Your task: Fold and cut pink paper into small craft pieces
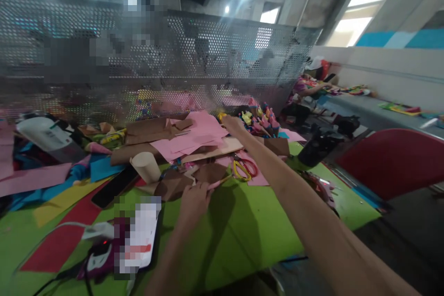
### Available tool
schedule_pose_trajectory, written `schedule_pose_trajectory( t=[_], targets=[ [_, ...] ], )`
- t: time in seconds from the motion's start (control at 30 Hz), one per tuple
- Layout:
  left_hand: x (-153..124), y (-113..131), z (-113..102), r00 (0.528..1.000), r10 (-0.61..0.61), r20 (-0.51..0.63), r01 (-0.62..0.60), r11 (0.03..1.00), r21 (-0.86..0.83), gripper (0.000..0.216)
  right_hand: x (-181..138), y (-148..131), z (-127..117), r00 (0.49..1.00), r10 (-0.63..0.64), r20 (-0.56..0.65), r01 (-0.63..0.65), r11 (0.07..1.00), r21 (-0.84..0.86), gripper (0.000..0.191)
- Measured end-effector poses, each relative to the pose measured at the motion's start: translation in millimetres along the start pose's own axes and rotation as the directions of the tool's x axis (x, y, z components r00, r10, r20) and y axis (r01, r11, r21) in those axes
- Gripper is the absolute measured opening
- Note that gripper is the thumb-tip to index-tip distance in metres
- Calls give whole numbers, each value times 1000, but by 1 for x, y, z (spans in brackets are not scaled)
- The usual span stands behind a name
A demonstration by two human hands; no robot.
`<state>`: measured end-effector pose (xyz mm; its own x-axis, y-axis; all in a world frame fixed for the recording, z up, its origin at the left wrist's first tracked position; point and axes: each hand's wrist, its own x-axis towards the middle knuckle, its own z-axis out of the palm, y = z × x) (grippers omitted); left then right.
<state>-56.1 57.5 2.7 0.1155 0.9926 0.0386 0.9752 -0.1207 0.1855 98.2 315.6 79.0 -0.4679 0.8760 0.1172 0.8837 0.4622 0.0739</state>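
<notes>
My left hand (196, 198) is closed over the near side of the table, around a slim pink piece with a yellow tip (219, 183) pointing right. Brown paper pieces (208, 172) lie just beyond it. Yellow-handled scissors (242, 169) rest to its right, beside a red loop handle (252, 167). Stretched far across the table, my right hand (233, 125) has its fingers curled down by a small yellow item (222, 115); what they grip is too blurred to make out. Pink paper sheets (201, 132) are left of it, and a cluster of pink and yellow paper cones (265, 122) is right.
A perforated metal screen (222, 55) borders the back. At left are a phone (144, 236), a dark phone-like slab (114, 188), a cardboard tube (145, 167) and a glue gun (100, 259) with cords. A red chair (391, 162) stands right; a person (305, 89) sits beyond.
</notes>
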Motion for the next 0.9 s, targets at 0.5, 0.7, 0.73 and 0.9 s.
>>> schedule_pose_trajectory(
  t=[0.5, 0.7, 0.73, 0.9],
  targets=[
    [-1, -3, -9, 987, -151, 49, 158, 966, -205, 24, -157, -35, 21, 809, -392, -437, 575, 683, 451, 21],
    [-2, -8, -3, 997, -78, -10, 63, 865, -498, 33, -172, -44, 44, 809, -392, -438, 547, 773, 321, 23],
    [-2, -8, -2, 997, -78, -4, 65, 848, -526, 34, -172, -43, 45, 804, -401, -440, 552, 778, 300, 25],
    [-2, -6, -3, 998, -35, 44, 55, 774, -631, 39, -176, -39, 45, 768, -464, -442, 591, 779, 209, 28]
  ],
)
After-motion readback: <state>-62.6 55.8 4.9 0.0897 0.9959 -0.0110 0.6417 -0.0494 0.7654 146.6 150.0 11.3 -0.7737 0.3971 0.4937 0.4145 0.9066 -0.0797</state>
